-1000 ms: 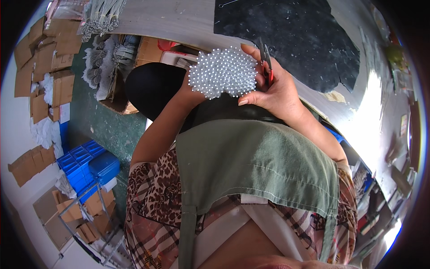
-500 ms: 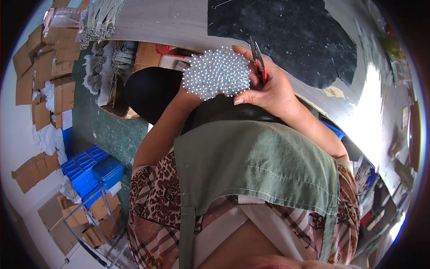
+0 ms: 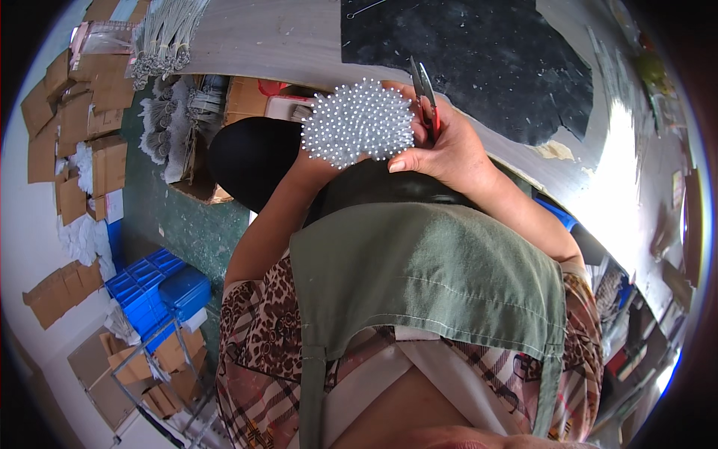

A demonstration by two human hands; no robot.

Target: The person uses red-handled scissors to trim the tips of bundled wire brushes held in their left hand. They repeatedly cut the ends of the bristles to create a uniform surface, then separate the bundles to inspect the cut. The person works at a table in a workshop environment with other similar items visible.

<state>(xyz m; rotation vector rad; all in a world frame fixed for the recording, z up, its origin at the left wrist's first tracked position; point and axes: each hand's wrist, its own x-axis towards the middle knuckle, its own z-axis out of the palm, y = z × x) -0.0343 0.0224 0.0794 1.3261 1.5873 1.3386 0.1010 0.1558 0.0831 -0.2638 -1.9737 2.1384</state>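
A round bundle of thin rods (image 3: 357, 123), packed close with their small white tips facing up, is held over my lap near the table edge. My left hand (image 3: 315, 165) supports it from the left and below; most of its fingers are hidden behind the bundle. My right hand (image 3: 458, 153) curls around red-handled scissors (image 3: 436, 123), their pointed dark blades directed away from me and slightly apart. That hand's thumb and fingers also rest against the right side of the bundle.
Ahead is a grey table (image 3: 269, 45) bearing a black mat (image 3: 464, 67) and, at far left, bundled wire pieces (image 3: 166, 41). More bundles fill a carton (image 3: 196, 176) beside my knee. Blue crates (image 3: 142, 288) and a metal cart frame (image 3: 153, 340) stand at left.
The bundle and both hands have shifted very slightly left. The scissors have tilted a little, with their blades further apart. Both hands keep their hold.
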